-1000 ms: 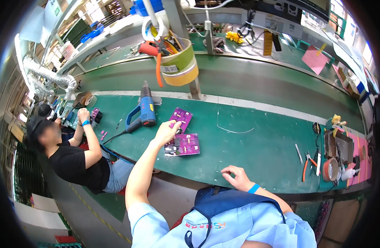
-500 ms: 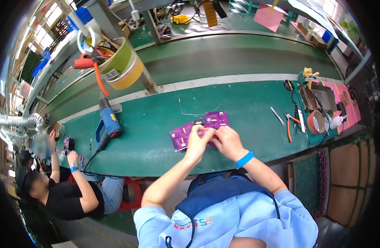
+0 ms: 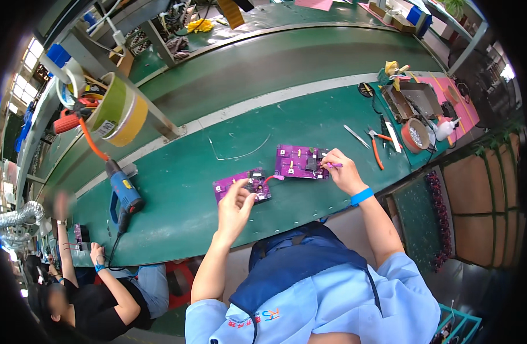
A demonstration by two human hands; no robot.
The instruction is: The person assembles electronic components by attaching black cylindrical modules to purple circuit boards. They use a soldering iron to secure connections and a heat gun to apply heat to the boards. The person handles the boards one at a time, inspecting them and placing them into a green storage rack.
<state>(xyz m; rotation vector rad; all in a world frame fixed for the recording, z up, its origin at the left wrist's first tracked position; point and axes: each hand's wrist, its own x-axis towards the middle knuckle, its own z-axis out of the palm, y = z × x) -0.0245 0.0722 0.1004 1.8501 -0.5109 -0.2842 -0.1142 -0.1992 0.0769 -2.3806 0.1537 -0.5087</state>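
Note:
Two purple circuit boards with small parts lie on the green bench in front of me. At the near edge of the left board [image 3: 221, 187], my left hand [image 3: 236, 209] hovers with curled fingers apart, holding nothing. A red wire with a pink end [image 3: 278, 178] sticks out from that board towards the right one. My right hand [image 3: 346, 173] is at the right end of the other board [image 3: 291, 160]. Its fingertips pinch a small purple-pink piece [image 3: 334, 165], whose exact kind I cannot make out.
A blue heat gun [image 3: 125, 192] lies left, below a hanging tool bucket [image 3: 128, 117]. A thin bent wire [image 3: 240, 157] rests behind the boards. Right are tweezers [image 3: 355, 136], orange-handled cutters [image 3: 377, 152] and a parts tray [image 3: 421, 100]. A co-worker [image 3: 91, 298] sits at far left.
My hands, together over the boards before, have parted: the left over the left board, the right at the right board's end. The boards now lie apart, and the red wire shows. My view has shifted.

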